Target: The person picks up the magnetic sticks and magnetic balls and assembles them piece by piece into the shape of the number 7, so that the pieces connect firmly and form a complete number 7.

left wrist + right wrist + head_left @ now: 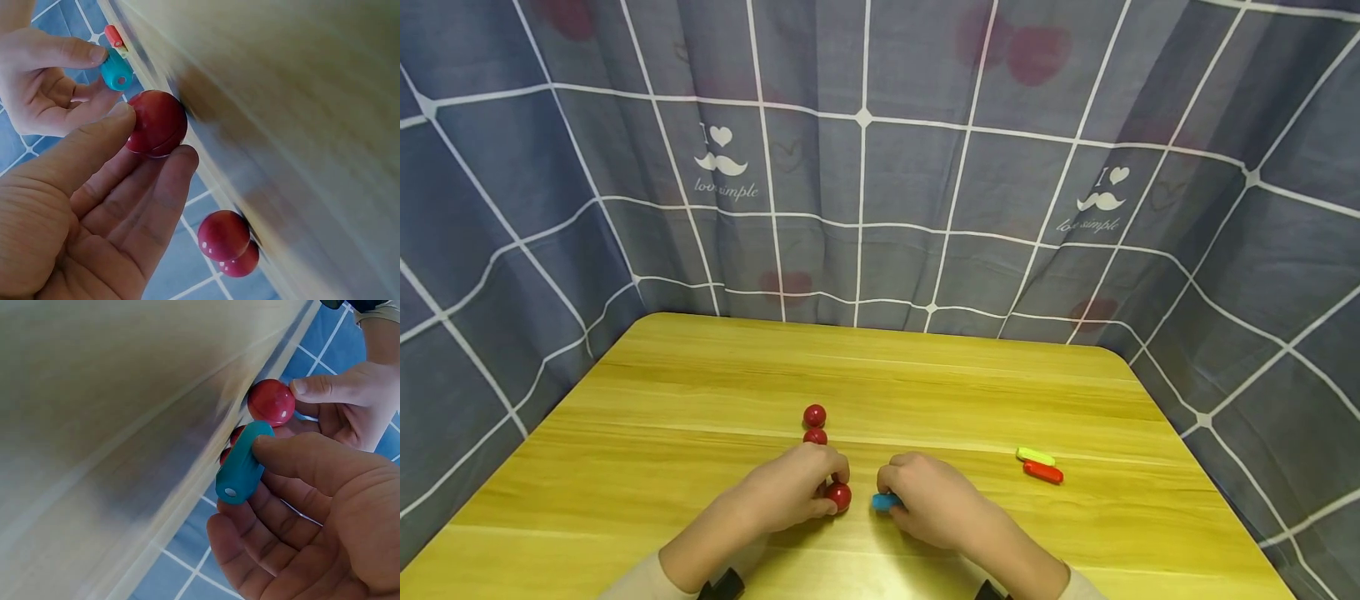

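Between thumb and fingers, my left hand point(793, 486) pinches a glossy red ball point(157, 123) low over the wooden table. Just to its right, my right hand point(934, 500) pinches a small blue stick-like piece point(244, 464) with rounded ends and a small hole in the end that shows. The ball and the blue piece are close together but apart in the head view. Past the left hand's fingers lie two more red balls, one nearer point(815, 436) and one farther point(815, 416), the nearer partly hidden by the hand.
On the table's right side a yellow-green stick-like piece point(1035, 457) and a red one point(1043, 472) lie side by side. The yellow wooden table point(700, 367) ends at a dark checked curtain point(895, 183), which hangs behind it and along both sides.
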The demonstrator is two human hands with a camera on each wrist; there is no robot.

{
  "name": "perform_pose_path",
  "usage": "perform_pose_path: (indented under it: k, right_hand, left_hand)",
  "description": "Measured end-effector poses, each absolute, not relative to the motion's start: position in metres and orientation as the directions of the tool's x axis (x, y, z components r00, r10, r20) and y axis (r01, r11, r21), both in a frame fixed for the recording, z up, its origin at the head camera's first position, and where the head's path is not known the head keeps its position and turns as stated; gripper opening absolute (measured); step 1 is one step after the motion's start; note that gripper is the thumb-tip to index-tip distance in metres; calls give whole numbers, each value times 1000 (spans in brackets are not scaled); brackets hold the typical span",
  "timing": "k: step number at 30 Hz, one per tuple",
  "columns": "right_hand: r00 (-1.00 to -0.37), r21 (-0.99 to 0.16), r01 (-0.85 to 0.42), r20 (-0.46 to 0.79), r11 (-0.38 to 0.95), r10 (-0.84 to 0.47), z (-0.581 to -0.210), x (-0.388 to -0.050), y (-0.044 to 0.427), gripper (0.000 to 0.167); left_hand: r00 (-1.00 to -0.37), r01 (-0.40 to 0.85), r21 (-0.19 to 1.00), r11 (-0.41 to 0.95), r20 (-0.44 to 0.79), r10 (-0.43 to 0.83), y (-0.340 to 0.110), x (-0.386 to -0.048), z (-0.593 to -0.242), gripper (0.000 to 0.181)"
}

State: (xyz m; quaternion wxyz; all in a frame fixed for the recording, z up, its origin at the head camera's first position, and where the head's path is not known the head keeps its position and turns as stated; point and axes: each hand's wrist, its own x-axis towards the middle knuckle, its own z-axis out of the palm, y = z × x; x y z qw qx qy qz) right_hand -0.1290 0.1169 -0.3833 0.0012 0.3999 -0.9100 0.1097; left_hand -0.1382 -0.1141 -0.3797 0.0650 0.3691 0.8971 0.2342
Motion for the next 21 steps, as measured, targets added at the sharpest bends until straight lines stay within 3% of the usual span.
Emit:
perform_pose_path:
  k: [21]
  right_hand:
    - [-680, -187, -728, 76, 659, -729, -387, -130, 103, 11]
  left_hand:
    - [-713, 630, 491, 602, 57, 699, -114, -141, -383, 19]
